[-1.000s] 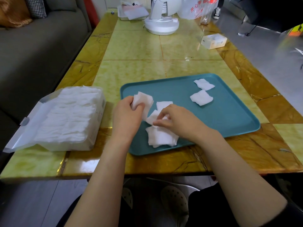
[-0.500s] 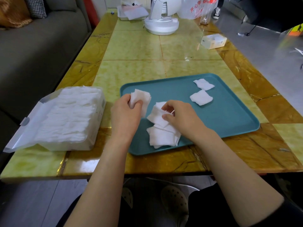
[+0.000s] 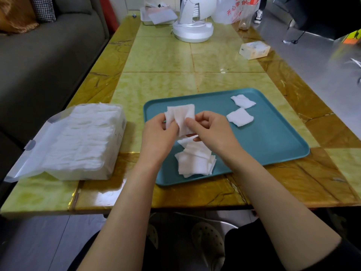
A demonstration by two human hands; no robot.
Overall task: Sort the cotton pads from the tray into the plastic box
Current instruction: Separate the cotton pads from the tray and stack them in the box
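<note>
A green and amber marble-patterned table (image 3: 160, 55) is flanked on the left by a grey sofa (image 3: 48, 61), and a white fan base (image 3: 192, 31) is set at its far end. A teal tray (image 3: 273, 141) is placed at the near right. Above its left part, the held cotton pads (image 3: 181, 116) are pinched upright between the left hand (image 3: 158, 137) and the right hand (image 3: 213, 132), with fingers curled on both sides. A loose pile (image 3: 195, 161) is left on the tray beneath, and a single pad (image 3: 239, 117) and a second pad (image 3: 243, 101) are seen farther right. The plastic box (image 3: 78, 141), packed with pads, is set at the near left.
</note>
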